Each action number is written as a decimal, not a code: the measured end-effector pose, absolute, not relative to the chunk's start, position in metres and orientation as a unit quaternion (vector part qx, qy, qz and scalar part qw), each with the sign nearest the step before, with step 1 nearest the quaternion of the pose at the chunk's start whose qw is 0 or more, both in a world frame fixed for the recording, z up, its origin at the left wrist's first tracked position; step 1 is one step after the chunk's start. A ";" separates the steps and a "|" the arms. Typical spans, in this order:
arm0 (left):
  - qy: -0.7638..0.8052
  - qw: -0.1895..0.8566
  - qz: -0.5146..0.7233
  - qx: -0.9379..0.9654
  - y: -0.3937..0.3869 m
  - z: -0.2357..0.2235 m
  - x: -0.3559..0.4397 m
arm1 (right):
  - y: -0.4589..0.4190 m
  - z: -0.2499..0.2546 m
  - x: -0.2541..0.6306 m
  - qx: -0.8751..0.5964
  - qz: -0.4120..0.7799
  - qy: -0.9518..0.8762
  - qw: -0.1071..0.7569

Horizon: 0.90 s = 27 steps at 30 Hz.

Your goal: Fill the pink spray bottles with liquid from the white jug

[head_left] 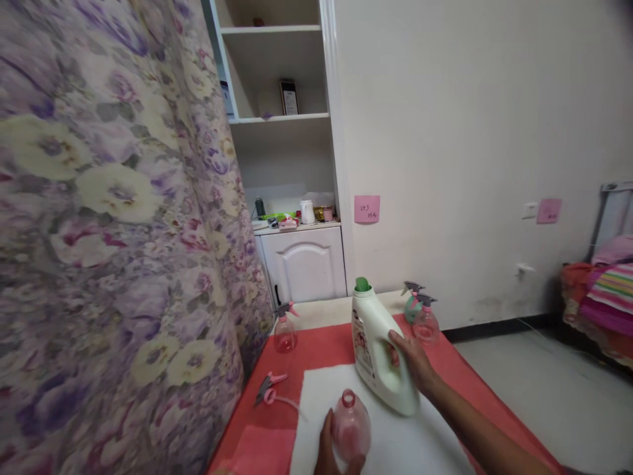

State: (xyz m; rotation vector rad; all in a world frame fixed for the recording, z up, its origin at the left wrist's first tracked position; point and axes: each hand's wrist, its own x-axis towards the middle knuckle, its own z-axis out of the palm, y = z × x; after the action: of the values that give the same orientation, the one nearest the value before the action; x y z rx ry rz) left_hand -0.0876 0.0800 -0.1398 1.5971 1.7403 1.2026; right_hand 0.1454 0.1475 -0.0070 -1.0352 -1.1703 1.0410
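Observation:
My right hand [413,361] is wrapped round the handle of a white detergent jug [376,343] with a green cap, which stands tilted on a white cloth [395,442]. My left hand [331,448] grips an open pink spray bottle body [350,423] without its head, low at the frame's bottom edge. The loose spray head [270,389] with its tube lies on the red table cover [316,346] to the left.
A pink spray bottle [285,330] stands at the table's far left, and two more spray bottles [421,315] stand at the far right. A floral curtain [113,231] hangs close on the left. A white cabinet with shelves [301,264] and a bed [603,297] lie beyond.

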 end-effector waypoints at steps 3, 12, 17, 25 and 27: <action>0.637 0.236 0.439 0.588 0.080 -0.147 -0.086 | 0.130 0.010 0.164 -0.453 0.455 -0.520 0.564; 0.620 0.261 0.421 0.608 0.070 -0.136 -0.087 | 0.073 0.051 0.212 -0.482 0.477 -0.559 0.477; 0.613 0.270 0.439 0.599 0.075 -0.143 -0.089 | 0.056 0.064 0.226 -0.536 0.440 -0.589 0.415; 0.581 0.257 0.501 0.587 0.078 -0.151 -0.090 | 0.054 0.067 0.228 -0.525 0.472 -0.629 0.325; 0.571 0.232 0.530 0.582 0.076 -0.141 -0.089 | 0.055 0.068 0.225 -0.511 0.477 -0.646 0.306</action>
State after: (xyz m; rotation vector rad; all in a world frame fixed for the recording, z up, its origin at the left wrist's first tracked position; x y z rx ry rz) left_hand -0.0889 0.0758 -0.1409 1.6006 1.5698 1.4559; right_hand 0.2253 0.0547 0.0678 -1.3535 -1.7100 1.2619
